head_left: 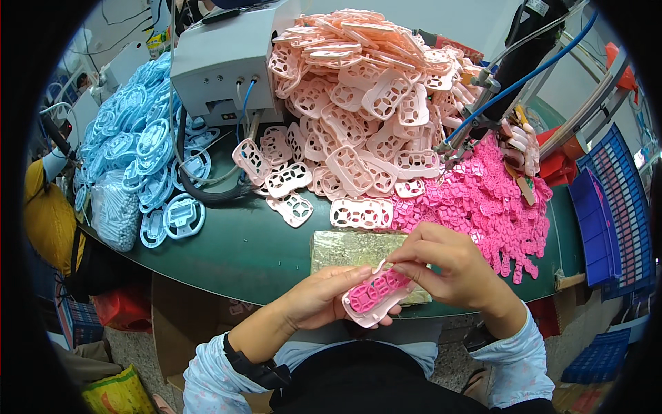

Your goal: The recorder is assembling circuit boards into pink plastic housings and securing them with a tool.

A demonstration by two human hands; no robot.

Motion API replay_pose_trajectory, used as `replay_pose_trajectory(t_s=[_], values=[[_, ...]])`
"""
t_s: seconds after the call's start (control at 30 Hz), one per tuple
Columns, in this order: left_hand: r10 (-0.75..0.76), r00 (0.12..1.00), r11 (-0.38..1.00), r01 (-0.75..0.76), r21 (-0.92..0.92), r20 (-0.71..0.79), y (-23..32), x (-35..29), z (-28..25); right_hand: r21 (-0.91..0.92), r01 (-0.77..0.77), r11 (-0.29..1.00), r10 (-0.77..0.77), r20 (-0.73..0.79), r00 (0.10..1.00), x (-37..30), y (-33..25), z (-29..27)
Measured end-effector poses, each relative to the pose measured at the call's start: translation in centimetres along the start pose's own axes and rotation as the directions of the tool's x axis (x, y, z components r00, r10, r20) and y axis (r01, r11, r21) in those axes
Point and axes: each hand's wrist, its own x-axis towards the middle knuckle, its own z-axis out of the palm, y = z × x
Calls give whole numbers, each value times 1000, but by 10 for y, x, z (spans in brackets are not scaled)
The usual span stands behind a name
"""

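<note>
In my left hand [329, 295] rests a pale pink plastic shell [376, 317], tilted, its open side facing up. A bright pink openwork insert [376, 291] lies inside it. The fingers of my right hand [448, 265] pinch at the far upper end of the shell; whether a small piece sits between them is hidden. Beneath and beyond my hands is a yellowish, tape-wrapped block [331, 248] on the green table [227, 265].
Pale pink shells [365, 103] heap up at the back, bright pink inserts [483, 207] at the right. Light blue plastic parts [148, 138] and a bag of small pieces [116, 214] lie left. A grey machine box [221, 69] stands behind; a blue hose [524, 79] crosses the right.
</note>
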Motion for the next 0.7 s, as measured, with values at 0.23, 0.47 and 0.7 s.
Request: replay_pose_trajectory(t_s=[0.23,0.47,0.7], values=[[-45,998,998,46,-32,43,-4,2,-1,-17,9,1000,-10,-33,999,-8,2,2],[125,984,984,-105,146,-131,-4,3,0,58,-37,998,49,-216,975,-19,-4,-8],[5,997,1000,-3,-30,75,-11,1,-21,137,-12,991,16,-28,999,-12,-9,10]])
